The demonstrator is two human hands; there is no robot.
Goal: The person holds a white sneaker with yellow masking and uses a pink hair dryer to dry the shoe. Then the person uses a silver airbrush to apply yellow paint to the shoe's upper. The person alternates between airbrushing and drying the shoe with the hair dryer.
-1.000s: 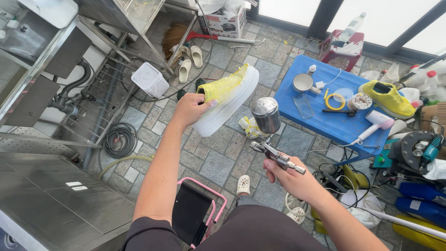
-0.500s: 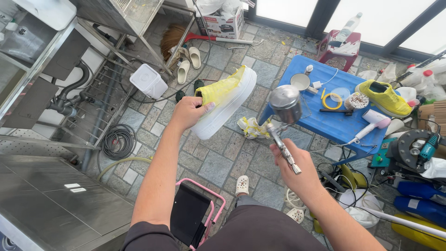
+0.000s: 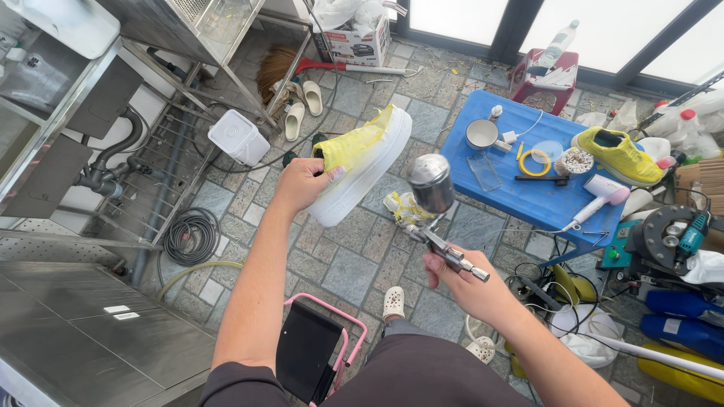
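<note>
Far left: steel sink unit [image 3: 68, 98] with grey drain pipes below; a coiled hose [image 3: 191, 236] lies on the stone floor beside it. A white lidded tub [image 3: 238, 137] stands on the floor, lid shut, contents not visible. Pair of pale slippers [image 3: 302, 108] just beyond it, and a broom [image 3: 302, 66] lying flat.

Left hand [image 3: 303, 183] raised, fingers clenched around the heel end of a yellow sneaker [image 3: 360, 162] with a thick white sole. The shoe is held in the air, sole turned toward the right, toe pointing away from the person.

Right hand [image 3: 466, 283] lower and to the right, fingers wrapped around a spray gun [image 3: 441, 226]; its metal cup sits on top, near the sneaker's sole but apart from it. What is in the cup cannot be seen.

Below, a pink-framed stool [image 3: 315, 350] between the person's knees.

Right: blue counter [image 3: 528, 192] carrying a round metal bowl [image 3: 481, 134], looks empty from here; a clear flat container [image 3: 484, 171]; a yellow coil of cord [image 3: 535, 161]; a small round dish [image 3: 574, 160] filled with speckled bits, too small to tell; a white hairdryer [image 3: 599, 194] at the near edge. A second yellow sneaker [image 3: 620, 156] rests at the counter's far right corner. Behind, a red stool [image 3: 547, 71] with a plastic bottle on it.
</note>
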